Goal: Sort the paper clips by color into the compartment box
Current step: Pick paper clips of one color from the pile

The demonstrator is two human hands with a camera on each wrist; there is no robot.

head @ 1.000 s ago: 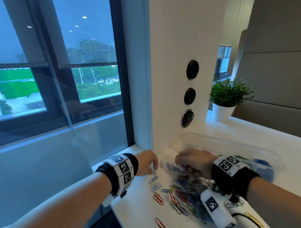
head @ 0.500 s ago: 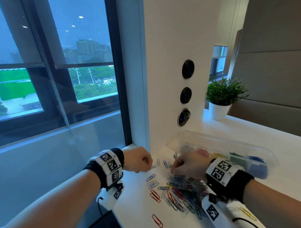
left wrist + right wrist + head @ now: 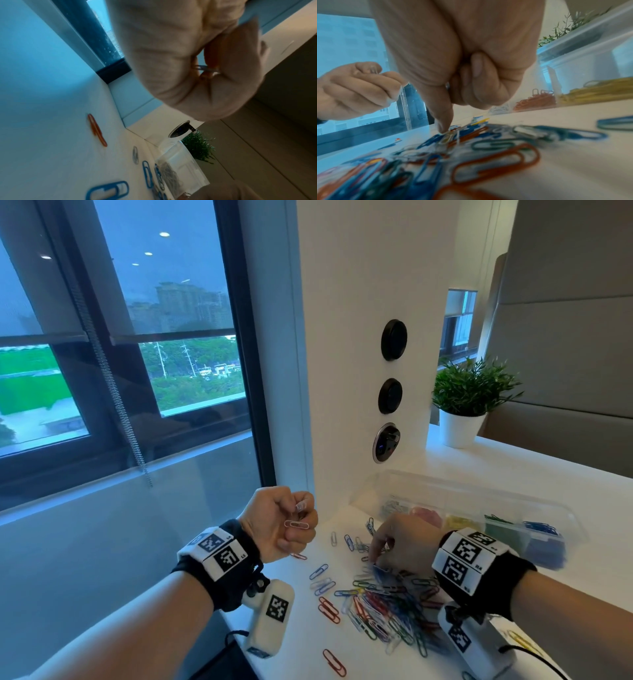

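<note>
My left hand (image 3: pixel 277 525) is up off the smooth white table (image 3: pixel 294 611), fingers curled round thin white wire paper clips (image 3: pixel 296 524). My right hand (image 3: pixel 399 542) is low, one fingertip (image 3: pixel 442 129) pressing into the pile of bendy colored wire paper clips (image 3: pixel 383 607). I cannot tell if it holds one. Only my right wrist view shows the red and yellow clips sorted in the clear plastic compartment box (image 3: pixel 583 56). My left wrist view is blurry.
</note>
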